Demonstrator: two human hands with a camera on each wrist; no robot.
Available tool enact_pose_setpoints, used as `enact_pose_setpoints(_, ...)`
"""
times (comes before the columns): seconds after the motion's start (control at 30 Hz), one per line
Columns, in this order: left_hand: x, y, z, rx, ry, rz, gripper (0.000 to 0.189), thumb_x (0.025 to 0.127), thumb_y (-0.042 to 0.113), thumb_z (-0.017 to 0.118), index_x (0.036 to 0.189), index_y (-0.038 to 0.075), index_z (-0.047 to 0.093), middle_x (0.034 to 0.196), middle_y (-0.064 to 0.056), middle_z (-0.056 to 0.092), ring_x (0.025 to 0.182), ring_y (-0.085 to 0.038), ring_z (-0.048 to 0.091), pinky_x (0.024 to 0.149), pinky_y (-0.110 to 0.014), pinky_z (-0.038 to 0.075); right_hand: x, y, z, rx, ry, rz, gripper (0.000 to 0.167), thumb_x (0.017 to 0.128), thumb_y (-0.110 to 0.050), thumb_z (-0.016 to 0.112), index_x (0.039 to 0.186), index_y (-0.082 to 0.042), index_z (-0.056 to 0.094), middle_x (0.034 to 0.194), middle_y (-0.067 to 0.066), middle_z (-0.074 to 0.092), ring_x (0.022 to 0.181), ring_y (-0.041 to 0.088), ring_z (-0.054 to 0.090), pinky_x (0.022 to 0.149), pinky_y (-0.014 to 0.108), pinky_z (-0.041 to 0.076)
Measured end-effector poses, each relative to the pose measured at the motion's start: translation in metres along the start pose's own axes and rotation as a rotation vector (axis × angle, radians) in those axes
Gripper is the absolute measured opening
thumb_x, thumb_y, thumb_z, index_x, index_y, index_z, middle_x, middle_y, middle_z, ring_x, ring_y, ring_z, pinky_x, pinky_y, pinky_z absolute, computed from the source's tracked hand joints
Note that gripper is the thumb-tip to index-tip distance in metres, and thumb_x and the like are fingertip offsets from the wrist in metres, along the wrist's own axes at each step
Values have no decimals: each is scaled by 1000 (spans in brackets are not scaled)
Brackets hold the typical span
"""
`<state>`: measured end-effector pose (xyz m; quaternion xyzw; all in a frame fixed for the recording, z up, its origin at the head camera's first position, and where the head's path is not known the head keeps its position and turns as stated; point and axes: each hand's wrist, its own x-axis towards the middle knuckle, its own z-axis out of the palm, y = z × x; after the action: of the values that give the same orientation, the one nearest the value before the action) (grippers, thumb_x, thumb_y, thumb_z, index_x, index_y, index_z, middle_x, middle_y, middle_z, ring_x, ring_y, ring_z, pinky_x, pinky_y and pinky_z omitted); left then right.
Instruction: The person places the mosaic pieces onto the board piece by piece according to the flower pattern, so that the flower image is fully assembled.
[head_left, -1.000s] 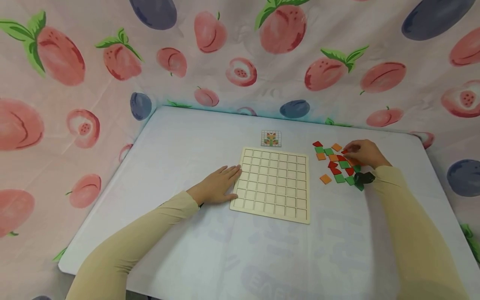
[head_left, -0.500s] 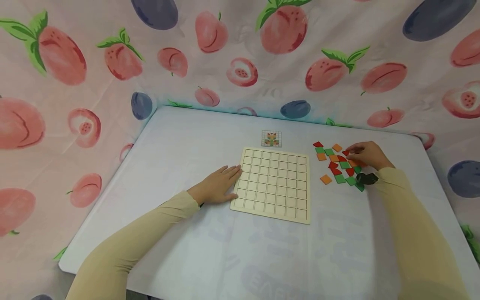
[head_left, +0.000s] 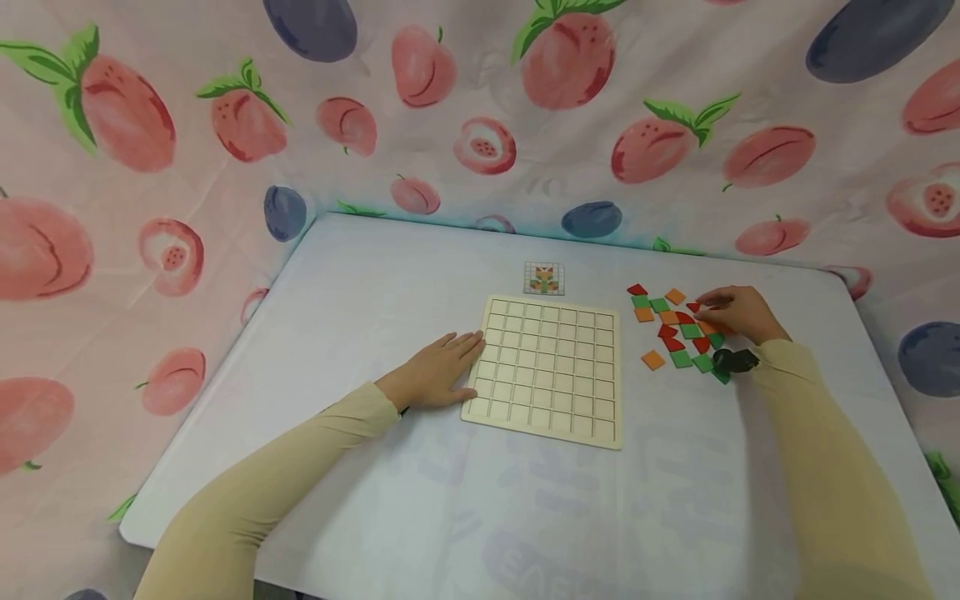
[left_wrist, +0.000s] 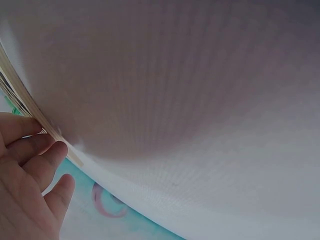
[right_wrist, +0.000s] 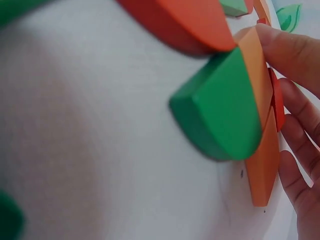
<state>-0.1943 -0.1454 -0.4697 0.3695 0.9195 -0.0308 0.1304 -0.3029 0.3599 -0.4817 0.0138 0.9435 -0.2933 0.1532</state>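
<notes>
My left hand (head_left: 438, 371) lies with fingers extended along the left edge of a pale wooden grid board (head_left: 542, 372). Its fingertips and thumb reach that edge. In the left wrist view, the fingers (left_wrist: 47, 162) meet the board's thin side (left_wrist: 37, 102). To the right, my right hand (head_left: 742, 312) is over a loose spread of tiles, with thumb and forefinger pinching a small red tile (head_left: 693, 307). Seen from the right wrist, the thumb (right_wrist: 280, 45) is at an orange tile (right_wrist: 257, 75), and a rounded green tile (right_wrist: 222, 107) lies in front.
A small pattern card (head_left: 544, 278) with a coloured figure lies behind the board. Around the right hand are several orange, green and red tiles, among them an orange square (head_left: 652, 360). A fruit-print cloth (head_left: 420, 83) hangs behind the white table (head_left: 360, 283).
My right hand has drawn slightly to the right, and more of the red tile at its fingertips shows. The left hand and the board have stayed in place.
</notes>
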Motion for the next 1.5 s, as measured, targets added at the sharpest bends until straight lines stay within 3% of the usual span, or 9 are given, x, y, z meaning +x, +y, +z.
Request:
enact_pose_setpoints(0.27,1,0,0,4,-8,1,81,94,53,43,150,1,16,158,-13,14,146,-25,17,120,-40,14,-3,1,0,16,17,1,54,89,-37,62,125,2,54,126,30,50,116,43,42,101,58,36)
enact_pose_setpoints(0.53,1,0,0,19,-11,-3,81,94,54,44,150,1,17,158,-13,15,146,-25,19,120,-41,15,-20,-16,0,57,146,19,54,88,-41,63,122,-1,55,123,26,50,120,45,33,96,58,36)
enact_pose_setpoints(0.73,2,0,1,15,-9,4,81,94,54,43,150,1,16,158,-13,15,146,-25,19,120,-41,15,-41,-33,2,74,285,-49,52,86,-43,64,119,-3,59,120,22,56,118,41,37,97,57,36)
enact_pose_setpoints(0.8,2,-1,1,20,-8,8,82,94,54,43,150,1,16,158,-14,15,146,-25,19,120,-41,16,-46,-39,6,94,358,-56,49,84,-44,66,116,-6,63,115,16,59,115,34,40,93,49,39)
enact_pose_setpoints(0.97,2,-1,0,30,-9,7,82,94,55,42,150,1,16,158,-14,14,146,-26,18,119,-42,16,-60,-65,14,112,428,-158,42,85,-34,68,113,-4,65,110,18,61,111,33,45,90,46,39)
enact_pose_setpoints(1.03,2,0,0,36,-13,6,82,94,55,42,150,1,15,158,-14,14,146,-26,18,119,-42,16,-65,-76,16,108,413,-212,40,86,-30,68,114,-1,64,112,22,60,111,36,45,91,47,39)
enact_pose_setpoints(1.23,2,0,-3,39,-14,9,81,94,54,42,149,0,16,157,-14,14,146,-26,18,119,-42,17,-68,-97,28,151,391,-260,36,83,-19,72,114,-1,65,114,21,60,111,34,48,90,43,39)
enact_pose_setpoints(1.37,2,0,-3,31,-10,11,81,94,53,43,149,0,16,157,-15,15,146,-26,18,119,-42,16,-66,-105,41,164,369,-283,36,82,-19,73,112,-1,65,118,21,61,106,37,51,81,38,43)
enact_pose_setpoints(1.5,1,0,-3,23,-14,14,82,94,53,44,149,0,16,157,-15,15,146,-26,18,119,-42,16,-63,-114,57,177,333,-298,33,82,-19,73,109,-1,67,119,21,62,105,37,53,86,45,45)
